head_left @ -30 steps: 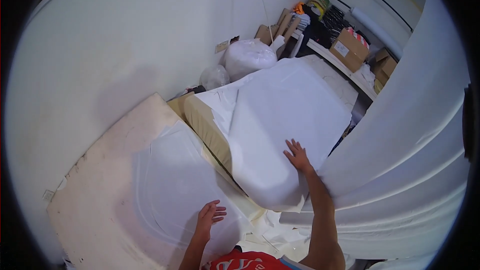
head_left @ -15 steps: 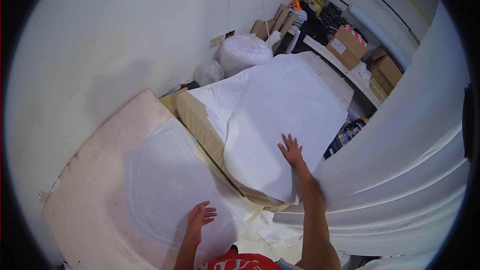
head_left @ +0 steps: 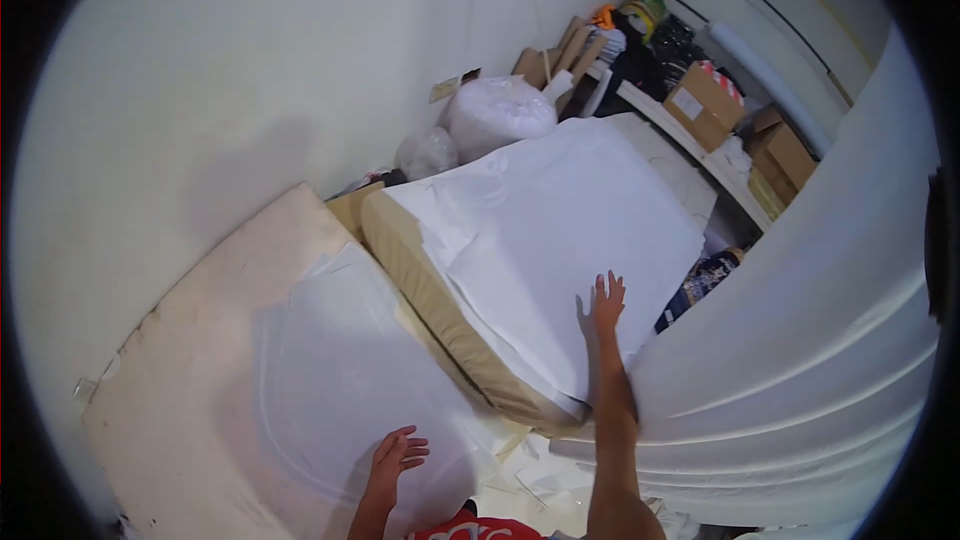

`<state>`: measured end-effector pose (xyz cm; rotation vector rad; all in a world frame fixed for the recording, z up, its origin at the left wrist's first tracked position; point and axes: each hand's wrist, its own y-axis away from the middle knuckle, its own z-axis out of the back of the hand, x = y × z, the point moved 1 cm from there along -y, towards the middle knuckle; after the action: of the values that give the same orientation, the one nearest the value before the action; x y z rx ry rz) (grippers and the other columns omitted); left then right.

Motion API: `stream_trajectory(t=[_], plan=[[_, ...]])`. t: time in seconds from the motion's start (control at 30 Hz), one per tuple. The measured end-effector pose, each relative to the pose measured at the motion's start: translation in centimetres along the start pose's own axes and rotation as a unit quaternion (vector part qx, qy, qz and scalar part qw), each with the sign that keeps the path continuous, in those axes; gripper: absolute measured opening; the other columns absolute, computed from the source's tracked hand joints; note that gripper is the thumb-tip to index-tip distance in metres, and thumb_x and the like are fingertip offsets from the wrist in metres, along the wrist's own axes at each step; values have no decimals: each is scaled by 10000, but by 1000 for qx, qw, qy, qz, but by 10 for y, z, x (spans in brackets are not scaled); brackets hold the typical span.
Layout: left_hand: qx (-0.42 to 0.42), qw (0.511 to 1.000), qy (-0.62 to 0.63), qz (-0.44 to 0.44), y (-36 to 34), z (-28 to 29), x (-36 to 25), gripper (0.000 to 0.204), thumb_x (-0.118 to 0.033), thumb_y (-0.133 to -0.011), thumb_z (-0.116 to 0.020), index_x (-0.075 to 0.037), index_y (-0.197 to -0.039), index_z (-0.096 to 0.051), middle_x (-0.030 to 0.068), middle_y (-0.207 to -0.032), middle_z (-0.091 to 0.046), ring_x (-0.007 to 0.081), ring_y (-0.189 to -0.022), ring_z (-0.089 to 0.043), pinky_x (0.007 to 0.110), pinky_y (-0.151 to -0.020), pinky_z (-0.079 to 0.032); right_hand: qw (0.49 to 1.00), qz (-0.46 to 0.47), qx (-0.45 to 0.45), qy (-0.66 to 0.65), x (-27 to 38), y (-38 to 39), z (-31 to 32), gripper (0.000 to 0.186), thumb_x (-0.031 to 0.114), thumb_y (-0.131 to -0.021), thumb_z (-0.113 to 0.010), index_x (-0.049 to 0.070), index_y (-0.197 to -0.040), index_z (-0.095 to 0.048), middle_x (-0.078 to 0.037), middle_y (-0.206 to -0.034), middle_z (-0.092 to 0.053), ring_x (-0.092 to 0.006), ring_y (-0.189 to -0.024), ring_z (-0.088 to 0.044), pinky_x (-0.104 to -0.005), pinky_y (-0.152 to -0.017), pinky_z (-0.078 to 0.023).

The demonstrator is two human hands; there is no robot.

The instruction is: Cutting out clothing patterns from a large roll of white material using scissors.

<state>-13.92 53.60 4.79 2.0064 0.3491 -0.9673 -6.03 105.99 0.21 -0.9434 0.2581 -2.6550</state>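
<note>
A stack of large white sheets [head_left: 560, 210], thin like paper or fabric, lies on a tan-covered block [head_left: 415, 270]. Over the stack's right part is my right hand [head_left: 607, 302], fingers spread and holding nothing. Its shadow falls just left of it, so it seems slightly raised. My left hand [head_left: 398, 452] is open and empty, fingers apart, above another white sheet [head_left: 345, 370]. That sheet has curved outlines and rests on a pale pinkish board [head_left: 190, 370]. Whether the left hand touches the sheet I cannot tell.
A white curtain [head_left: 770, 360] hangs close on the right. Behind the block stand stuffed clear plastic bags [head_left: 500, 115]. A shelf [head_left: 690, 135] at the back right carries cardboard boxes [head_left: 705, 105] and black bags. White scraps [head_left: 545, 475] lie near my body.
My right hand has moved right and come up off the top sheet. That sheet's rounded near-left edge has shifted right and now runs straighter. The left hand has dropped slightly in the picture.
</note>
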Motion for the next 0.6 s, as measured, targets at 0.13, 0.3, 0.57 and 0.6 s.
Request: stream_trajectory(t=[0.13, 0.3, 0.57, 0.6], plan=[[34, 999, -15, -39, 27, 15, -8, 528, -433, -1040, -427, -18, -1363, -472, 169, -1171, -642, 265, -1052, -642, 385, -925, -508, 949, 11, 314, -12, 39, 56, 39, 875, 773, -864, -386, 228, -1543, -297, -238, -1610, -132, -515, -1461, -88, -706, -1118, -69], [89, 994, 4, -59, 60, 22, -16, 566, -443, -1036, -433, -15, -1407, -435, 179, -1233, -611, 279, -1116, -613, 399, -986, -477, 950, -3, 271, 155, 66, 55, -5, 858, 742, -880, -394, 205, -1543, -306, -244, -1576, -245, -485, -1464, -141, -671, -1139, -86], [-202, 959, 37, -195, 150, 129, 52, 411, -181, -1005, -557, -3, -1369, -487, 95, -1067, -633, 171, -1015, -605, 375, -899, -506, 923, 240, 199, -225, 145, 85, 13, 403, 225, -1004, -548, -25, -1318, -570, -169, -1315, -602, -274, -1185, -571, -362, -1049, -425], [-396, 890, -96, -205, 173, 153, 66, 449, -250, -977, -597, -7, -1343, -505, 129, -1099, -622, 226, -1035, -602, 393, -907, -495, 897, 247, 253, -266, 168, 124, 16, 397, 221, -1007, -542, -32, -1311, -572, -165, -1314, -605, -268, -1193, -569, -364, -1047, -424]])
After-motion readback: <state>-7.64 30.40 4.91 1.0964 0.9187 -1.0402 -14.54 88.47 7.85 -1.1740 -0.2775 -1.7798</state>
